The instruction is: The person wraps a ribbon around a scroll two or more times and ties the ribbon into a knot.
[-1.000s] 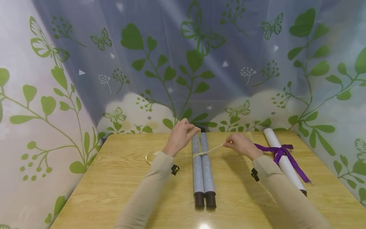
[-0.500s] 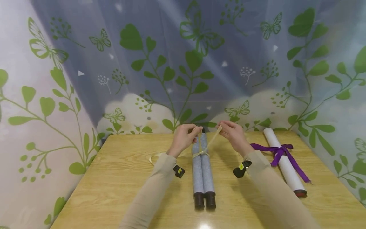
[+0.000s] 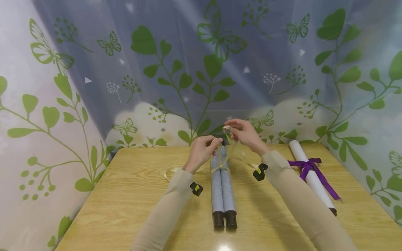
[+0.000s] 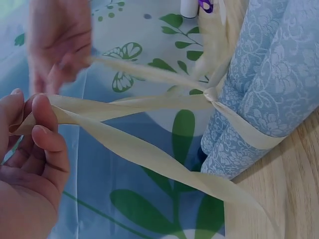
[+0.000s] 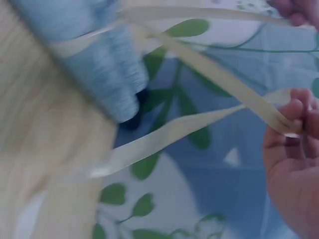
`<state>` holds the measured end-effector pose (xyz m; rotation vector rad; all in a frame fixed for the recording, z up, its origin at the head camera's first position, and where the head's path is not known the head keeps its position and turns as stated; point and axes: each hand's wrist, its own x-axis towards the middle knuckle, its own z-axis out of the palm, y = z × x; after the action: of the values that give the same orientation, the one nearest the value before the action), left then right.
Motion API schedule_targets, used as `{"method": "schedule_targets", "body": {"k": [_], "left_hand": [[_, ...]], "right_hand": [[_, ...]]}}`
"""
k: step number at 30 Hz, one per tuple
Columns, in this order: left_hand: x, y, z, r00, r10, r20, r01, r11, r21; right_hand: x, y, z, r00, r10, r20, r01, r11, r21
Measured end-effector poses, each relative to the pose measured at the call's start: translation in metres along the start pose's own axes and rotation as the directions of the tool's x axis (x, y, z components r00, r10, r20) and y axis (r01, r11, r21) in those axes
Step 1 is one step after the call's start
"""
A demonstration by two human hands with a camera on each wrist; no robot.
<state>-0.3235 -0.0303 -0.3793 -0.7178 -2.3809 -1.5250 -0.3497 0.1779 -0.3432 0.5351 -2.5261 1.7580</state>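
A double-rolled scroll (image 3: 223, 188) in pale blue patterned cloth, with dark end knobs, lies lengthwise on the table. A cream ribbon (image 4: 249, 130) circles it, with a knot (image 4: 211, 94) on top in the left wrist view. My left hand (image 3: 201, 150) pinches a doubled length of ribbon, a loop drawn up from the knot, over the scroll's far end. Higher and to the right, my right hand (image 3: 245, 134) pinches the other ribbon tail (image 5: 214, 74) between thumb and fingers. That tail's loose end trails down to the table in the right wrist view.
A white rolled scroll (image 3: 314, 181) tied with a purple ribbon (image 3: 306, 168) lies at the right of the wooden table (image 3: 132, 202). A loose cream ribbon end (image 3: 169, 172) lies left of the left wrist. Behind the table hangs a leaf-patterned curtain (image 3: 176, 87).
My right hand has come in from the right, rising toward the left hand and lifting its ribbon tail. The left hand stays nearly in place over the scroll's far end.
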Motion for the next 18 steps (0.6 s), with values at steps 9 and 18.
{"method": "schedule_targets", "body": {"k": [9, 18], "left_hand": [[-0.001, 0.002, -0.001, 0.998, 0.057, -0.036, -0.059, 0.996, -0.070], [-0.002, -0.003, 0.001, 0.998, 0.060, -0.026, -0.062, 0.994, -0.088]], "right_hand": [[0.004, -0.001, 0.026, 0.987, -0.015, 0.158, 0.012, 1.000, 0.018], [-0.003, 0.027, 0.037, 0.943, 0.000, 0.332, 0.025, 0.997, -0.071]]}}
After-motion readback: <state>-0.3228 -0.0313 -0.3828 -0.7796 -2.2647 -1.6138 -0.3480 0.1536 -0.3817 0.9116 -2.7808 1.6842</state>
